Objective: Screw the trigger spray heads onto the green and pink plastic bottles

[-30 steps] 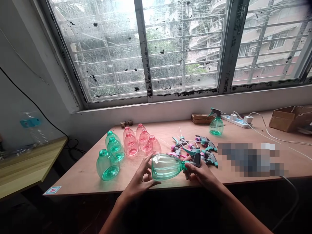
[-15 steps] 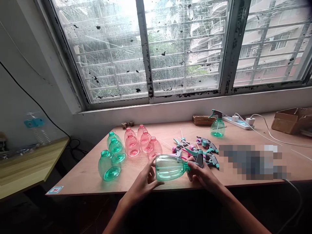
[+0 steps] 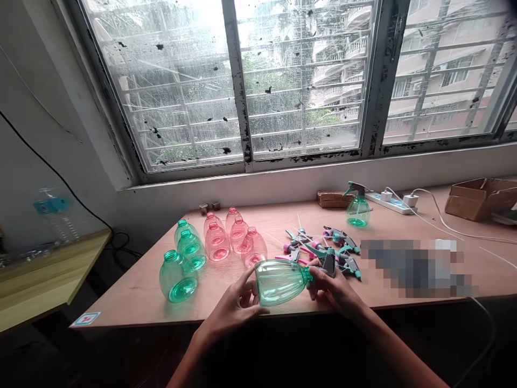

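The green spray bottle (image 3: 278, 281) lies sideways just above the counter's (image 3: 133, 291) near edge, at 6 o'clock. The left hand (image 3: 232, 312) curls half closed around its base, bracing it level. The right hand (image 3: 333, 291) pinches the trigger head (image 3: 326, 264) at its neck. Spare trigger heads (image 3: 339, 242) lie close at 1 o'clock. Empty green bottles (image 3: 183, 261) and pink bottles (image 3: 230, 240) stand grouped by colour at 10.
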The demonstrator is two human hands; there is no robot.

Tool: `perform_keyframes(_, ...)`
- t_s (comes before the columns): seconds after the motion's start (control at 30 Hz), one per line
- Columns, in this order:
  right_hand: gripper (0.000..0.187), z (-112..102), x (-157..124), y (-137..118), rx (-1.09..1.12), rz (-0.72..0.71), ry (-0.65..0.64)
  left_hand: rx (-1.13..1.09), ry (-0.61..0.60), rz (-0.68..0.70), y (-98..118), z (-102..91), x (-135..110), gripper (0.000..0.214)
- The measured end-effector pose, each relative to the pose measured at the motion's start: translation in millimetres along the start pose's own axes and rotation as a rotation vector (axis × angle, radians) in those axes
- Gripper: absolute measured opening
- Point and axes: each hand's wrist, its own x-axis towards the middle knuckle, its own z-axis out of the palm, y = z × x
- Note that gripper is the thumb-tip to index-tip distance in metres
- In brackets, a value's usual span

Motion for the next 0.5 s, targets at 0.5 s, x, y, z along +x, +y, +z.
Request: perform_keyframes(0.5,0.037,-2.2,-0.7,1.2,-0.072,0.079,-0.026,-0.152,0.063,-0.018,3.0,-6.1,-0.5,0.084)
